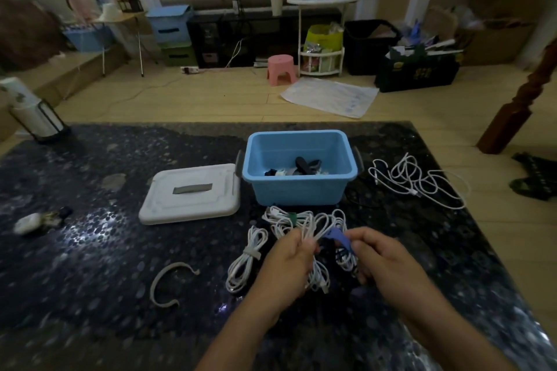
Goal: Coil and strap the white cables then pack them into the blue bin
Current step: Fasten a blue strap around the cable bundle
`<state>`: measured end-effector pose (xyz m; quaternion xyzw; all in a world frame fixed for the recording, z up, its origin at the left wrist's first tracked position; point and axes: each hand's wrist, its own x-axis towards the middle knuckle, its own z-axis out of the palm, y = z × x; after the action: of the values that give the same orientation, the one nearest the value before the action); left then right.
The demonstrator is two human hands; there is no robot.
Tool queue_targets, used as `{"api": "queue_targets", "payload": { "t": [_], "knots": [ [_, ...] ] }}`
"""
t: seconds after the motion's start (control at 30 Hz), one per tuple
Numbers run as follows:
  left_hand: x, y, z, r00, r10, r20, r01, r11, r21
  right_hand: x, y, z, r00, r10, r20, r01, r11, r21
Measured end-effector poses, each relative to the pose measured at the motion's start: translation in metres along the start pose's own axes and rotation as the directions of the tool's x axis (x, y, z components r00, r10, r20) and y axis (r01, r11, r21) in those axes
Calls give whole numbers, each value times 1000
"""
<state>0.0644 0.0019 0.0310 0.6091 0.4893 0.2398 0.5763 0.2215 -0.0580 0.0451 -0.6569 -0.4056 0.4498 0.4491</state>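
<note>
A dark, speckled table (90, 250) fills the lower view, its far edge running across the middle, with wooden floor beyond. Starting at the left: a white lantern-like object (33, 111) stands at the far left corner, close to the table's edge. Nearer, a small blurred white item with dark bits (36, 221) lies by the left side. A wide stretch of bare tabletop follows. A pale curved strap (168, 283) lies open in a C shape on it, apart from everything else. Behind it rests a white lid (190, 193) with a grey handle, flat, just beside the blue bin (298, 187).

The bin sits centre, open-topped, holding several dark and white items at its bottom. In front of it lies a coiled white cable bound with a green strap (289, 218), and to its left a strapped white cable bundle (245, 259) lies lengthwise.

The left hand (286, 265) grips a coiled white cable (319, 268), fingers curled round its loops. The right hand (382, 259), close beside it, pinches a blue strap (339, 238) against the same coil.

Right of the bin, loose white cables (419, 181) sprawl uncoiled near the table's right edge.
</note>
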Motion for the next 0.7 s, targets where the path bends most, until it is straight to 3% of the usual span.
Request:
{"api": "queue_targets", "payload": {
  "t": [0.13, 0.37, 0.57, 0.7],
  "knots": [
    [-6, -3, 5, 997, -81, -13, 80, 992, -99, -2, 2, 4, 999, -11, 42, 12, 1000, -4],
    [-4, -5, 2, 994, -113, 13, 114, 987, -113, 2, 5, 11, 997, -69, 36, 72, 994, -86],
    [-3, 0, 11, 989, -64, 132, 84, 984, -158, -1, 9, 15, 973, -228, 46, 231, 967, -109],
    [-2, 1, 15, 992, -22, 121, 44, 982, -183, -1, 7, 13, 955, -292, 59, 294, 956, -21]
  ]
}}
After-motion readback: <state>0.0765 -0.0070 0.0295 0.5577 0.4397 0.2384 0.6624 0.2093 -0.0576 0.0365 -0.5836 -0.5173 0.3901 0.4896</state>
